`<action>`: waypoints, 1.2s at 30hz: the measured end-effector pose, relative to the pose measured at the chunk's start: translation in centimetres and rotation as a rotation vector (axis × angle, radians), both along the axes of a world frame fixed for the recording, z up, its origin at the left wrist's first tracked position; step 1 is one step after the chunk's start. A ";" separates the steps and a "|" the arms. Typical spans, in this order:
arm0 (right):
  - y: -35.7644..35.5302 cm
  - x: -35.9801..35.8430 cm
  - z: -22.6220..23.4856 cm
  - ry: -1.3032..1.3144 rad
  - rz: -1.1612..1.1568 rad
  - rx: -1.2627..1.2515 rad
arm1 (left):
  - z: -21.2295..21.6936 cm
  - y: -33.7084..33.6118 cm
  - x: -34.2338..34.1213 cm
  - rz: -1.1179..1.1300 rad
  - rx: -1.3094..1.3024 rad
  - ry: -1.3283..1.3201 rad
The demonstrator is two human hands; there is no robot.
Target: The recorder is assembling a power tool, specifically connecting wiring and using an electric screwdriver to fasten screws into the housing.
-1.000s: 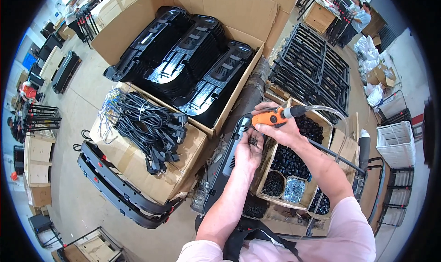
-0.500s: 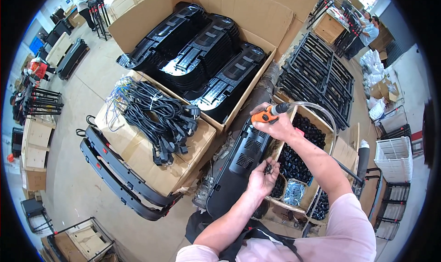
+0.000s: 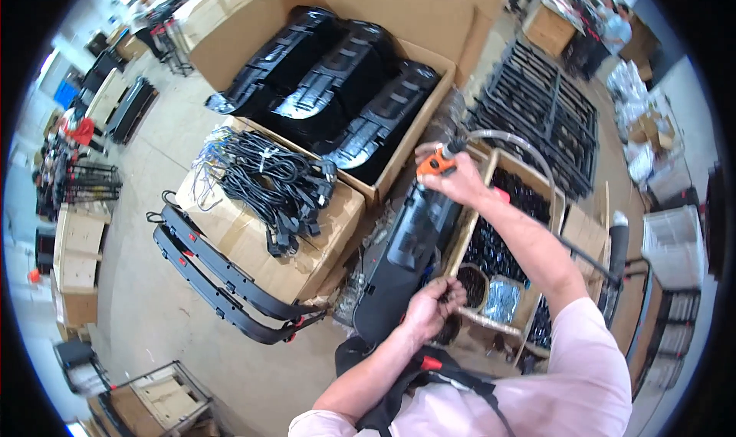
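My right hand is wrapped round an orange power screwdriver, held above the far end of a long black plastic housing. A clear hose curves away to the right near the tool. Whatever the tip touches is hidden. My left hand is closed beside the housing's near right edge, its fingers curled over small dark pieces that look like screws, partly hidden. Right of it, a small tub of dark screws and a container of silvery screws stand in a wooden box.
Black knobby parts fill much of the wooden box. Ahead, a large carton holds stacked black covers. Black plug cables lie on a carton at left, beside curved black strips. Black frames are stacked at far right. Other people work in the background.
The screwdriver and my right hand have moved farther away along the housing. My left hand has drawn back toward me and its fingers have curled in. The whole view has shifted slightly.
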State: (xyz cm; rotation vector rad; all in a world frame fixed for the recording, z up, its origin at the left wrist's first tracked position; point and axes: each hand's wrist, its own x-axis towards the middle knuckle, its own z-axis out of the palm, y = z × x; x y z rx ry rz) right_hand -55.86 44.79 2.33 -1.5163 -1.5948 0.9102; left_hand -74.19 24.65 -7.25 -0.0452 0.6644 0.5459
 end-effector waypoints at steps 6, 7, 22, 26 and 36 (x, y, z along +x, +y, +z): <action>-8.6 1.5 4.3 0.384 -0.157 0.147 | 0.8 1.0 -4.2 -0.054 0.158 0.142; -11.0 1.5 5.1 0.409 -0.211 0.142 | 0.7 0.8 -4.7 -0.086 0.141 0.168; -48.8 -2.1 9.3 0.319 -1.161 0.306 | -4.4 -8.4 4.2 -1.135 0.396 0.609; -50.4 -2.3 8.9 0.274 -1.153 0.360 | -14.3 -6.5 2.6 -1.220 0.810 0.753; -55.3 1.4 2.9 0.500 -1.225 0.265 | -8.7 -0.4 12.0 -0.801 1.848 0.839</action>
